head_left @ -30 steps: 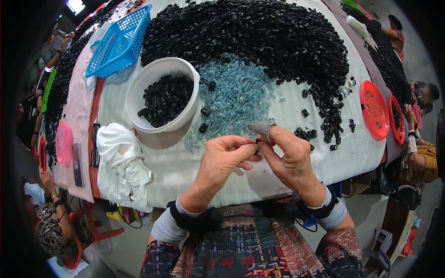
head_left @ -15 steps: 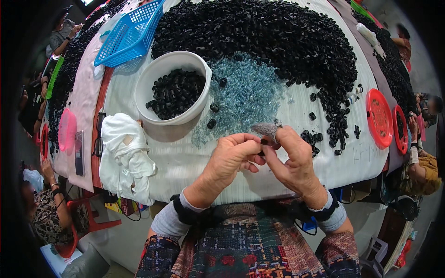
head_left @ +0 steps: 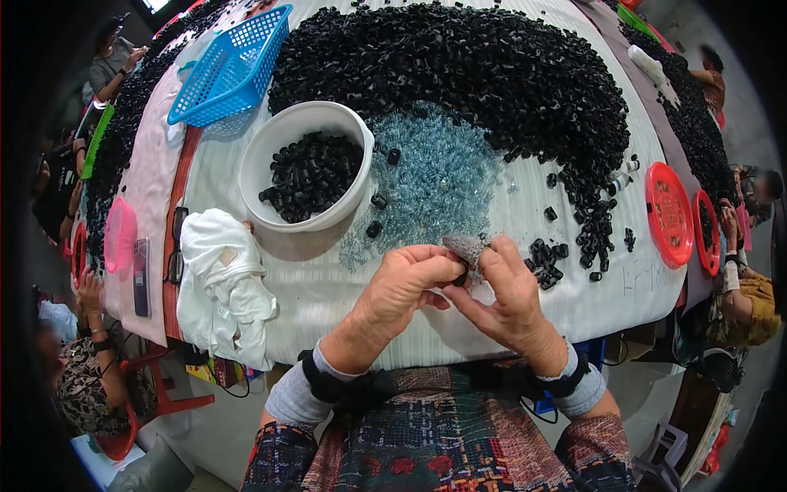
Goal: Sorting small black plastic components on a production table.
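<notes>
Near the front edge of the table, my left hand (head_left: 399, 289) and my right hand (head_left: 512, 299) meet fingertip to fingertip. Between them is a small black plastic part (head_left: 461, 275), pinched by both hands and mostly hidden by the fingers. A grey fabric finger cover (head_left: 466, 246) sits on a finger of my right hand. Just beyond my hands spreads a heap of small clear bluish pieces (head_left: 434, 176), with a few black parts lying on it. To the left, a white bowl (head_left: 366, 176) holds many similar black parts.
A large pile of black parts (head_left: 459, 66) covers the far table. Loose black parts (head_left: 548, 261) lie right of my hands. A blue basket (head_left: 193, 111) stands far left, a white cloth (head_left: 221, 287) near left, a red lid (head_left: 669, 215) at right. Other people sit along both sides.
My hands have drawn closer together, and the right fingers have curled in tighter around the black part. The view has shifted slightly, so the table's contents appear a little lower.
</notes>
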A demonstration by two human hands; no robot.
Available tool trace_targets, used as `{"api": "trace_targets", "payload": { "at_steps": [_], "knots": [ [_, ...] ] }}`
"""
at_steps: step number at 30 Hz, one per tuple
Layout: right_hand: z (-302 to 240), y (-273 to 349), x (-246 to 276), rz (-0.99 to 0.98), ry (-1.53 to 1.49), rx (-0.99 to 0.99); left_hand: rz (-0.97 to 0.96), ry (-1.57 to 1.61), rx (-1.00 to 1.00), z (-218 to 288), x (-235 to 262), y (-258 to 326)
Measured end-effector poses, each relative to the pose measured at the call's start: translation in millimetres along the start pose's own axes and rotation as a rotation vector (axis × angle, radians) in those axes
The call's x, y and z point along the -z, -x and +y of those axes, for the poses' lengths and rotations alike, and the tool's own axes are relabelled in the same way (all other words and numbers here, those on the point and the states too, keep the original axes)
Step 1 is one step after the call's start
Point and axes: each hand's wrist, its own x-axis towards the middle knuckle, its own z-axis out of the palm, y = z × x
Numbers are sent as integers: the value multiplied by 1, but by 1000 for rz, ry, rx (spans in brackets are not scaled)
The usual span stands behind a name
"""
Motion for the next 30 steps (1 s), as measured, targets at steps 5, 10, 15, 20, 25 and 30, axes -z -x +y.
{"api": "trace_targets", "payload": {
  "at_steps": [5,10,15,20,25,30],
  "knots": [
    [0,3,-1,25,1,-16,31,-102,3,-2,-3,1],
    [4,2,6,56,49,18,26,-79,-47,-5,-2,3],
    [5,2,12,21,29,23,-14,-37,-54,-4,-3,4],
    [-1,2,10,101,91,100,-62,-4,-69,-2,-4,2],
    [3,-5,10,179,57,116,-32,57,-40,10,-18,7],
    [4,0,14,153,107,143,-61,-51,-43,5,-19,6]
  ]
}}
